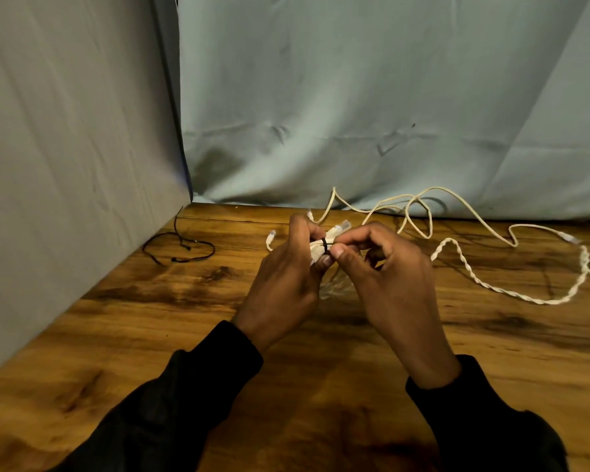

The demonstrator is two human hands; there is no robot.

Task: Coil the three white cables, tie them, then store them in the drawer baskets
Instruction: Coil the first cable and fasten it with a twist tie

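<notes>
My left hand (286, 267) grips a coiled white cable bundle (317, 250) just above the wooden table (150, 335). A thin black tie (325, 246) is wrapped round the bundle. My right hand (382, 267) pinches the tie's end with thumb and forefinger, right beside the left fingers. Clear plugs of the bundle (341, 229) stick out above my fingers. Part of the coil hangs blurred under my hands. Loose white cables (474, 216) lie uncoiled to the right, one stretch twisted (511, 291).
Loose black ties (181, 247) lie at the table's back left corner. Grey-blue cloth (355, 114) hangs behind the table and along its left side. No drawer or basket is in view. Bare wood lies in front of my hands.
</notes>
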